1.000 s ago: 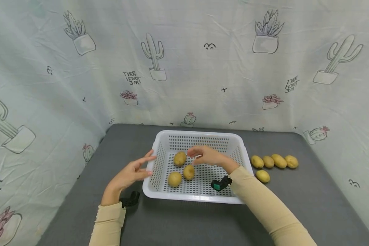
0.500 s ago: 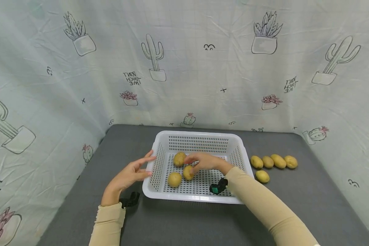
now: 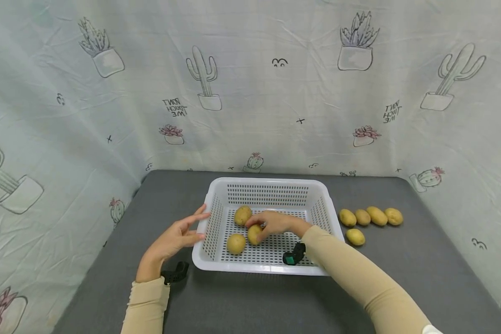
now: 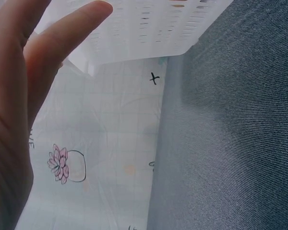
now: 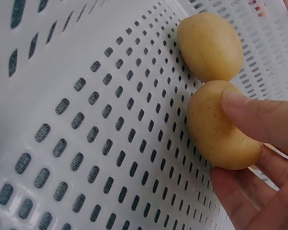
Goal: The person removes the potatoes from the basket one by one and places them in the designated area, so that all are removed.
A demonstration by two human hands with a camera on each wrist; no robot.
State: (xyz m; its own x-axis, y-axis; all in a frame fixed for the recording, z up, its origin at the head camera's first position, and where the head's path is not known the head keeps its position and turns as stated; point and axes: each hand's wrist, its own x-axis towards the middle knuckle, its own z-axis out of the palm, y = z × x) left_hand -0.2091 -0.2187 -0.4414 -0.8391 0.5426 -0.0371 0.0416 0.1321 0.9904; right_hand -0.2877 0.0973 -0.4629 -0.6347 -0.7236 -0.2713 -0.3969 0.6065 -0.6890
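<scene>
A white perforated plastic basket (image 3: 271, 268) stands on the grey table with three potatoes in its left half. Inside it, my right hand (image 3: 273, 221) grips the potato (image 5: 221, 127) nearest to it, thumb on one side and fingers on the other. Another potato (image 5: 210, 47) lies right beside that one in the right wrist view. The third potato (image 3: 243, 215) sits toward the back of the basket. My left hand (image 3: 177, 239) rests at the basket's left rim with its fingers and thumb extended; its thumb (image 4: 81, 26) shows in front of the basket wall.
To the right of the basket, several potatoes (image 3: 376, 216) lie in a row, with a single potato (image 3: 355, 237) in front of them. A printed cloth (image 3: 250, 93) hangs behind and beside the grey table (image 3: 250, 301).
My right hand has come down and left onto the middle potato and its fingers have closed round it. The left hand has stayed at the rim. The head view has shifted slightly.
</scene>
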